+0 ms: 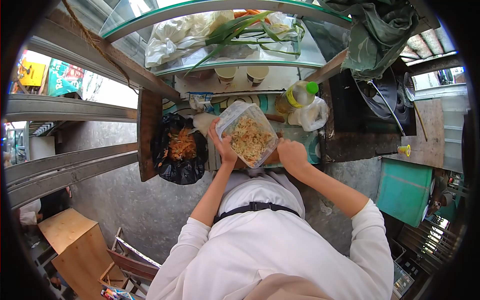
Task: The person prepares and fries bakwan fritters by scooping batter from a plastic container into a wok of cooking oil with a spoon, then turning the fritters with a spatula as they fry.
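Observation:
A clear square plastic container (231, 116) is tilted over the counter, with chopped, pale yellow-green food (251, 140) inside. My left hand (223, 146) grips its left side, thumb at the near wall. Close by the container's right corner, my right hand (293, 156) is closed in a fist; what it holds, if anything, is hidden. Under the container, part of a brown wooden board (273, 158) shows. To the left, a black plastic bag (191, 172) lies open with orange and pale shreds (181, 144) in it.
Behind the container stands a green-capped bottle (296, 97) beside a white plastic bag (315, 114). Two paper cups (257, 75) stand below a glass shelf (225, 64) bearing green leaves (235, 30). A black stove (382, 107) is at the right, a wooden panel (149, 135) at the left.

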A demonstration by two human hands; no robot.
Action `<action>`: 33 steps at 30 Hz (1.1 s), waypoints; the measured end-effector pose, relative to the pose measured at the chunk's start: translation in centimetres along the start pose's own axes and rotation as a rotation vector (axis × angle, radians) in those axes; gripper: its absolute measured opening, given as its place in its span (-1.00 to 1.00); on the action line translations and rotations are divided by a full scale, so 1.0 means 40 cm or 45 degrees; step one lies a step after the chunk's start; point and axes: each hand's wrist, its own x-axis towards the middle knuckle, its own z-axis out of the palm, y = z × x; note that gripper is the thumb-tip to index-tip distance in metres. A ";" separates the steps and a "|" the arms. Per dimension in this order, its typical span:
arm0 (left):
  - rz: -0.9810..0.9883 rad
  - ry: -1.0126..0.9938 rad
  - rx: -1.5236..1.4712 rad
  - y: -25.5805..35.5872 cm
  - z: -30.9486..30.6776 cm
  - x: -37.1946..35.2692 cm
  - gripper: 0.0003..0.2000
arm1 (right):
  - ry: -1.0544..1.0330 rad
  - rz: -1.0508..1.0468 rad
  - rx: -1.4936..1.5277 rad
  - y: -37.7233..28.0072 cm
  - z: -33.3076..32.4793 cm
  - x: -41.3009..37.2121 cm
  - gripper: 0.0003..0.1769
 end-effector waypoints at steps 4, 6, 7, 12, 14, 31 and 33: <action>0.016 -0.020 -0.065 -0.035 0.012 0.035 -0.46 | -0.142 0.025 0.194 0.012 0.069 -0.016 -0.89; -0.060 0.002 -0.156 -0.063 0.010 0.035 -0.47 | -0.173 0.061 0.410 0.014 0.107 -0.015 -0.84; -0.124 0.026 -0.235 -0.077 0.008 0.035 -0.48 | -0.186 0.083 0.517 0.016 0.127 -0.014 -0.82; -0.188 0.121 -0.290 -0.100 0.014 0.024 -0.48 | -0.146 0.053 0.998 -0.037 0.174 -0.027 -0.84; -0.173 0.127 -0.285 -0.087 0.012 0.023 -0.48 | -0.303 0.192 1.262 -0.038 0.153 -0.027 -0.82; -0.064 0.105 -0.097 -0.051 -0.023 0.025 -0.49 | -0.084 0.159 0.405 -0.051 -0.004 -0.002 -0.82; -0.078 0.133 -0.090 -0.056 -0.013 0.019 -0.49 | -0.178 0.200 0.424 -0.101 0.070 0.010 -0.82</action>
